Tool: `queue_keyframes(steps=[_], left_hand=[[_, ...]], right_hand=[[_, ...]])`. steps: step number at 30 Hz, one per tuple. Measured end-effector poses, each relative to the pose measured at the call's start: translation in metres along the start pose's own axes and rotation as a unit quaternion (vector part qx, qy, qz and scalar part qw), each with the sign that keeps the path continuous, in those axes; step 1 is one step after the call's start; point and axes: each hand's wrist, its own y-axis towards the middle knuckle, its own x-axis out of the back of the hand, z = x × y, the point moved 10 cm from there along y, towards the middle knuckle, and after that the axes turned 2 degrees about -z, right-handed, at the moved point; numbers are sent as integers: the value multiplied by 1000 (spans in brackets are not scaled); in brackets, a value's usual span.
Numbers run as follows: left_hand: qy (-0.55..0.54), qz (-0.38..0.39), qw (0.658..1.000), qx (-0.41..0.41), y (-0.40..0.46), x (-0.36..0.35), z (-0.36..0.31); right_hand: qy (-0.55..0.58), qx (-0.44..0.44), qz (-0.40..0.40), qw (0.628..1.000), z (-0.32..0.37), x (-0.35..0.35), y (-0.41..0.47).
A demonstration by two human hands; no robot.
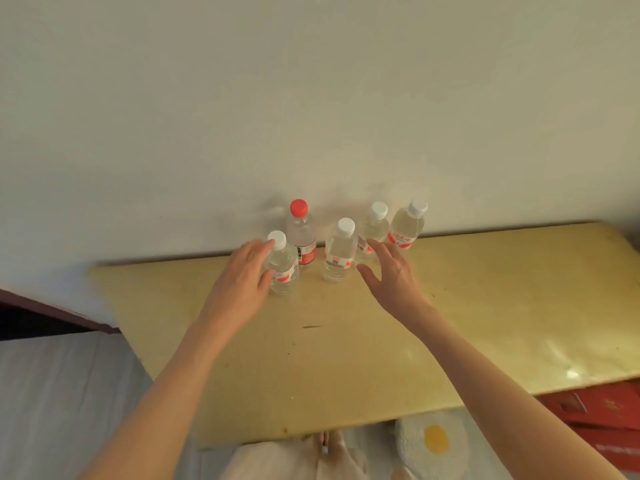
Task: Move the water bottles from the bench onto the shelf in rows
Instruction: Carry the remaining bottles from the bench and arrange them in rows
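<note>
- Water bottles, five of them, are standing upright near the back of the yellow bench, close to the wall.
- Leading the pack on the left is the near-left bottle with a white cap, and right behind it, the red-capped bottle is waiting.
- In the middle, the centre bottle is standing alone; two more, the right-rear bottle and the far-right bottle, are sitting further back.
- Reaching in now is the left hand, fingers spread and relaxed, touching the side of the near-left bottle with the thumb just starting to come around it, not yet closing.
- Opposite it, the right hand is hovering spread wide beside the centre bottle, holding nothing, its fingertips covering the lower part of the right-rear bottle.
- No shelf is showing in this view, so none of the five looks delivered.
- Danger here: the left fingers are pushing high on a tall, narrow bottle, and a shove before the grip closes could be tipping it into the red-capped one.
- Equally, the right hand sweeping in could be clipping the bottle behind and starting a domino fall.
</note>
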Motion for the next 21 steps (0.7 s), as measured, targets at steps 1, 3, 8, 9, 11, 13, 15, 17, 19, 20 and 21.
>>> queue_keyframes(steps=[1, 3, 8, 9, 11, 13, 15, 17, 19, 20, 21], left_hand=[[-3, -7, 1000, 4, 14, 0, 4], [-14, -13, 1000, 23, 36, -3, 12], [10, 29, 994, 108, 68, -26, 29], [19, 40, 993, 113, 72, -29, 30], [30, 51, 992, 115, 78, -32, 33], [34, 55, 993, 97, 81, -32, 32], [30, 66, 995, 74, 80, -32, 28], [21, 92, 995, 40, 77, -32, 23], [7, 125, 992, 6, 72, -35, 16], [-1, 141, 990, -12, 68, -37, 11], [-7, 156, 987, -32, 64, -41, 6]], right_hand=[[8, -15, -7, 1000, 0, 0, 12], [22, -41, -11, 999, 2, -4, 33], [6, -77, 0, 997, 7, -24, 69], [-1, -86, 0, 996, 8, -27, 73], [-16, -109, 0, 994, 7, -30, 80], [-32, -125, -4, 992, 6, -33, 84], [-40, -128, -12, 991, 6, -34, 81], [-35, -122, -21, 992, 5, -33, 72], [-15, -120, -28, 992, 0, -30, 56], [-3, -121, -31, 992, -4, -26, 46], [9, -124, -36, 992, -8, -22, 34]])
